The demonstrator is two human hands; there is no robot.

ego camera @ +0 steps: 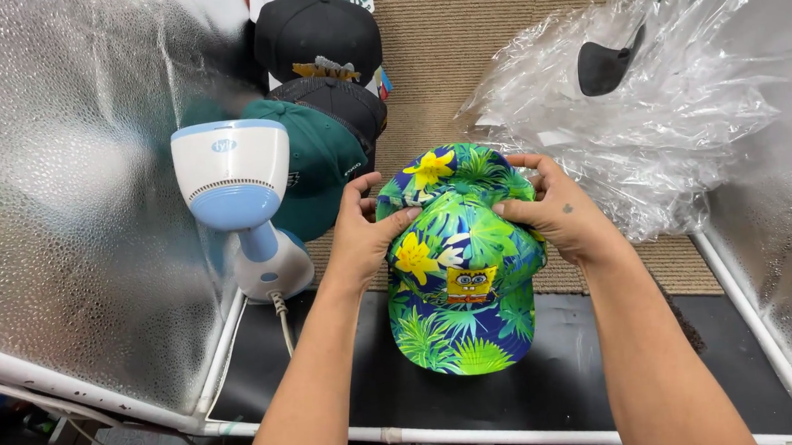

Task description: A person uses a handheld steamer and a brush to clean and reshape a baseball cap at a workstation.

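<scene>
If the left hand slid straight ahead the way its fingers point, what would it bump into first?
The left hand already grips the floral cap, so it would press into that crown first. Past it lies the clear plastic wrap, though depth is hard to judge.

Cap point(461, 264) at frame ctr, btwn left hand point(360, 238) and right hand point(556, 217); steamer point(239, 200) left; stacked caps point(323, 80) upper ctr; plastic bags point(672, 96) upper right.

Green, blue and yellow floral-leaf cap point(458, 264) with yellow patch, dark green cap point(319, 163), black caps point(316, 35), white and pale blue steamer point(233, 182), clear plastic bags point(664, 114), silver dimpled panels point(55, 197)
</scene>
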